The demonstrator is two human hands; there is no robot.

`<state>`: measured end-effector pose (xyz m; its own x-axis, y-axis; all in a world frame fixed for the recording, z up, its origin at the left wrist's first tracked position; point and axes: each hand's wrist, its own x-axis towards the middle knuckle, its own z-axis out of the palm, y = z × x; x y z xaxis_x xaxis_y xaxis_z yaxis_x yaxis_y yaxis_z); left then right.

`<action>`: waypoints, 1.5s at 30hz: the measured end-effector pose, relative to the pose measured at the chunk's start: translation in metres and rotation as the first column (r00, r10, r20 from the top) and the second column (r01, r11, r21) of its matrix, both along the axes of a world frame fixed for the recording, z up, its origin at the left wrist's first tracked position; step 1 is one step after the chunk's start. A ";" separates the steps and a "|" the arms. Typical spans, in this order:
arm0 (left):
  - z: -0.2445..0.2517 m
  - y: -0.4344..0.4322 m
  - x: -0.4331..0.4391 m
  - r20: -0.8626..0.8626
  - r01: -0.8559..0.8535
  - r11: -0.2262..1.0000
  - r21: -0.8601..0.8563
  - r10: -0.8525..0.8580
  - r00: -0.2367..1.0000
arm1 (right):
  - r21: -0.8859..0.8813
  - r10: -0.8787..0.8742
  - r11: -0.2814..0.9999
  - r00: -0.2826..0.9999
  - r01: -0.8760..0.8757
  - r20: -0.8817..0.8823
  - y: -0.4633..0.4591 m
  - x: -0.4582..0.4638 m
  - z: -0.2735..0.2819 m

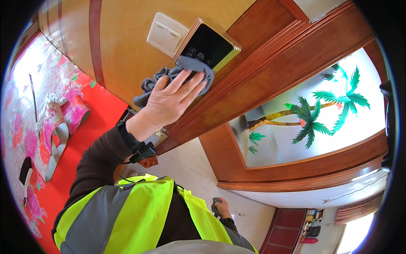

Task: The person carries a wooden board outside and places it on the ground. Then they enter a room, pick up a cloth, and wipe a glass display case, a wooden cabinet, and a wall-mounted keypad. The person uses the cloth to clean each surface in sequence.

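My left hand (169,95) presses a bunched grey cloth (195,65) against the lower edge of a black glossy wall panel (206,43) with a gold-coloured frame. The fingers lie spread over the cloth, and its loose folds hang out to the left. Right beside the panel is a white double light switch (167,34). Lower down, at my right side, my right hand (223,208) grips a dark grey crumpled item (216,205), perhaps another cloth; it is too small to tell.
A brown wooden door frame (253,73) runs beside the panel. The door's frosted glass (276,143) bears palm trees. At left, a red surface with a floral cover (19,127) holds a brush (26,174) and a strapped floral fabric item (52,139). Dark red cabinets (284,227) stand lower right.
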<state>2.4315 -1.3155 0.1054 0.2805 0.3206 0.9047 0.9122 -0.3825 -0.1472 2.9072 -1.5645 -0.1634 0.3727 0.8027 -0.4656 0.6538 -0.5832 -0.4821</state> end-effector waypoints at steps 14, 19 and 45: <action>-0.004 -0.011 -0.022 0.327 0.077 0.993 -0.085 -0.045 0.944 | -0.061 -0.012 0.998 0.999 0.009 -0.037 0.010 0.003 0.006; -0.002 -0.009 -0.006 0.300 0.024 0.997 -0.073 -0.001 0.954 | -0.017 0.017 1.000 1.000 -0.017 0.004 0.018 -0.010 0.013; 0.033 -0.010 -0.040 0.189 0.050 0.976 0.213 -0.092 0.978 | -0.033 0.164 0.986 0.986 -0.165 -0.016 0.031 -0.014 0.026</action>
